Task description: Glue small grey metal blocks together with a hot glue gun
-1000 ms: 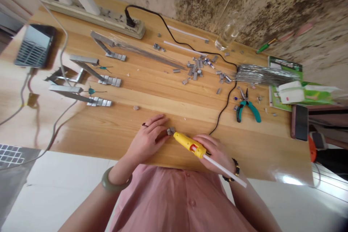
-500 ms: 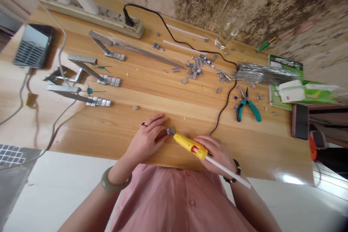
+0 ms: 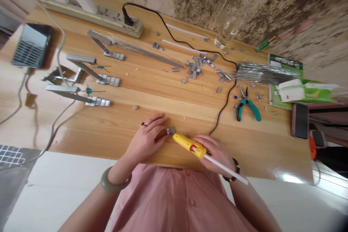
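Observation:
My right hand [image 3: 212, 151] is wrapped round a yellow glue gun [image 3: 187, 144], and a long white glue stick [image 3: 225, 168] sticks out of its back end. The gun's nozzle points left and meets a small grey block [image 3: 170, 130] just above the tabletop. My left hand [image 3: 148, 138] rests on the wood with its thumb and fingertips pinching that block from the left. Whether glue is coming out is too small to see.
Three grey angled frames [image 3: 81, 61] stand at left near a phone [image 3: 33, 45]. A power strip [image 3: 108, 20] lies at the back. Loose grey pieces [image 3: 194, 67], pliers [image 3: 246, 105], a wire bundle [image 3: 266, 73] and a glass [image 3: 225, 36] lie or stand toward the right. The black cord [image 3: 224, 107] crosses the table.
The glue gun and its stick have shifted very slightly up and left. Both hands keep nearly the same place and hold.

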A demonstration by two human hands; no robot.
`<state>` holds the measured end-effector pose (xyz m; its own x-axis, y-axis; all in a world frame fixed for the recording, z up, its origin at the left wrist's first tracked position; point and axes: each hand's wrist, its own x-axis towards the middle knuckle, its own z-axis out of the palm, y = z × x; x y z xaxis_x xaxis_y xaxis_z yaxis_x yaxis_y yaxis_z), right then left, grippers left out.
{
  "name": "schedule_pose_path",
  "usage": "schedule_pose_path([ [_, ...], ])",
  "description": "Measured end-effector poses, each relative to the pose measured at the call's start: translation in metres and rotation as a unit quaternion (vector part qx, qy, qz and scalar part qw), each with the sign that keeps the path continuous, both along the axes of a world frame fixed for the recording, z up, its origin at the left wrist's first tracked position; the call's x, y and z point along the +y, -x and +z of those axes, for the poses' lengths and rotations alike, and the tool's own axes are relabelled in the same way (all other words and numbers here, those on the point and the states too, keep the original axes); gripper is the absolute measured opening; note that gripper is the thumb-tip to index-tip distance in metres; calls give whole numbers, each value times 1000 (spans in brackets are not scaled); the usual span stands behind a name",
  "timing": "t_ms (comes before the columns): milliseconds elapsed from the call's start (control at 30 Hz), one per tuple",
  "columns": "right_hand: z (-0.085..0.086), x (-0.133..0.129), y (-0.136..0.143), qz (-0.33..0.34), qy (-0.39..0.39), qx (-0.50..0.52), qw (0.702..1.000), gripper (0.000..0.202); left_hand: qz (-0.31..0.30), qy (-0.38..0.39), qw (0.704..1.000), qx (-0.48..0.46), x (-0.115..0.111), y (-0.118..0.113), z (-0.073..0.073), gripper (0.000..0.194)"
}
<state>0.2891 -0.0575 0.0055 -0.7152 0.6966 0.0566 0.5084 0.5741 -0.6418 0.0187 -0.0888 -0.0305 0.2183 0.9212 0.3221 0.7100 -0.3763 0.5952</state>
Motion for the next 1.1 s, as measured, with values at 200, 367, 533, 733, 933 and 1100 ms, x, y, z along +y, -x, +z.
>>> schedule_pose_path([
  [200,2,2,3,-11,4,11,1000,34,1,3,1000,-2,-1,1,0,11],
  [367,1,5,4,-13,-3,13,1000,36,-2,11,1000,-4,-1,0,1,11],
  [533,1,1,-1,-3,7,14,1000,36,0,7,1000,-8,0,0,1,10],
  [733,-1,-2,-4,3,2,8,1000,38,-2,6,1000,3,0,0,1,10],
  [933,0,2,2,-5,-4,3,1000,36,-3,-7,1000,0,0,0,1,11],
  [1100,-1,1,1,-7,-1,2,1000,37,-2,-4,1000,2,1,0,0,11],
])
